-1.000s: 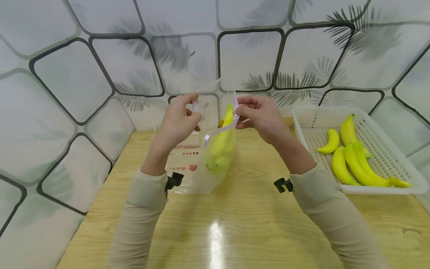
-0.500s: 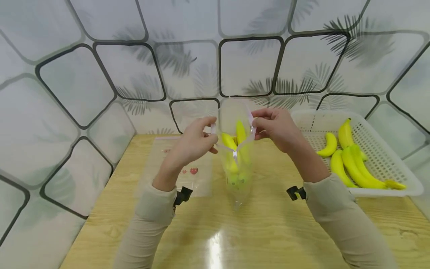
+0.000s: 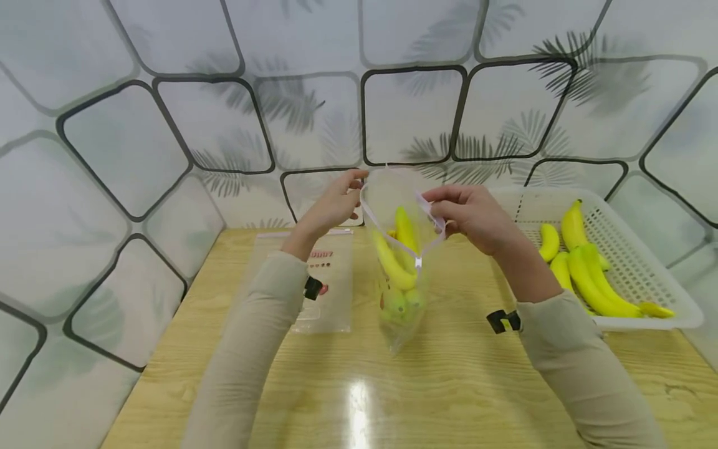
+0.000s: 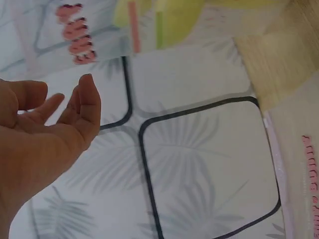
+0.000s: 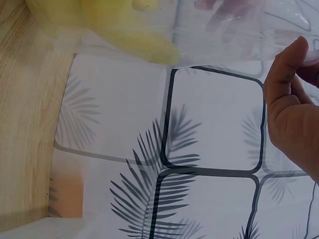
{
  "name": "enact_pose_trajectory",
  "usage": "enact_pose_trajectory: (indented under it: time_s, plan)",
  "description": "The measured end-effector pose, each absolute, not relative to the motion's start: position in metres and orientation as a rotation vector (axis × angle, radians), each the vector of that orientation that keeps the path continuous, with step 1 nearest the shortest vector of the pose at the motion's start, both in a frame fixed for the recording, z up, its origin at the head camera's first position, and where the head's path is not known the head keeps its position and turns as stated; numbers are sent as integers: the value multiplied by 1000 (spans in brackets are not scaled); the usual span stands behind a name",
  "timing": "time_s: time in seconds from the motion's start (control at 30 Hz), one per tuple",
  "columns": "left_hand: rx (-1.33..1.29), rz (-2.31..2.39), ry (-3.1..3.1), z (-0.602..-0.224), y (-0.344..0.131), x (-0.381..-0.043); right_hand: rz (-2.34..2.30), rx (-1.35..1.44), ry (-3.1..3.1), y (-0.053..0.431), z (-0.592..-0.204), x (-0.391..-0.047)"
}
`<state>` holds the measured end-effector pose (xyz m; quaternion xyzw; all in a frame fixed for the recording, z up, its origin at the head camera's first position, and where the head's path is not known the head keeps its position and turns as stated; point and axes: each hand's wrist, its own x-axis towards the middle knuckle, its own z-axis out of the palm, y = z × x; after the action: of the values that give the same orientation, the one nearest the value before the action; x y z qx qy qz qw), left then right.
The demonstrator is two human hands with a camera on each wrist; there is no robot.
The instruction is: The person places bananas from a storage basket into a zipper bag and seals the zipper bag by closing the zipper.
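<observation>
Pinching One Rim of a Banana Bag

A person's right hand (image 3: 477,215) grips the rim of a clear bag (image 3: 389,187) between thumb and fingers. The left hand (image 3: 335,202) is released, its fingers loosely bent just beside the opposite rim; whether a fingertip brushes the plastic is hard to tell.

The bag is upright between the two hands, its mouth gaping and edged in pale purple, with a white slider (image 3: 418,263) at the near corner. Yellow bananas (image 3: 395,265) fill its lower part. Whether its pointed bottom touches the wooden counter (image 3: 449,386) cannot be told.

Near the left forearm, and partly hidden by it, a second bag (image 3: 333,312) with red print lies flat on the counter. To the right is a white plastic basket (image 3: 645,322) with perforated sides, holding loose bananas (image 3: 597,280). Behind everything, the wall (image 3: 415,115) is patterned with dark outlines and grey leaves.
</observation>
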<state>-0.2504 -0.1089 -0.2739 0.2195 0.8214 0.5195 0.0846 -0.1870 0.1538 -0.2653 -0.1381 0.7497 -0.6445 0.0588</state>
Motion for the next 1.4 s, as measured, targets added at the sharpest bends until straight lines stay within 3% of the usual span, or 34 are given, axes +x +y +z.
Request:
enact_pose_trajectory:
  time_s: [0.23,0.5,0.73,1.17,1.4]
  plan:
    - [837,1592,2219,-300,-100,-281,-1899,-540,2248,160,-274,-194]
    - [827,1586,2096,-317,-95,-286,-1933,-618,2148,167,-283,-195]
    - [830,1638,2152,-321,-93,-288,-1933,-499,2393,157,-281,-175]
    - [772,1842,2033,-329,-91,-293,-3032,-325,2111,125,-354,-115]
    - [743,1888,2036,-330,-86,-292,-3134,-581,1998,120,-388,-97]
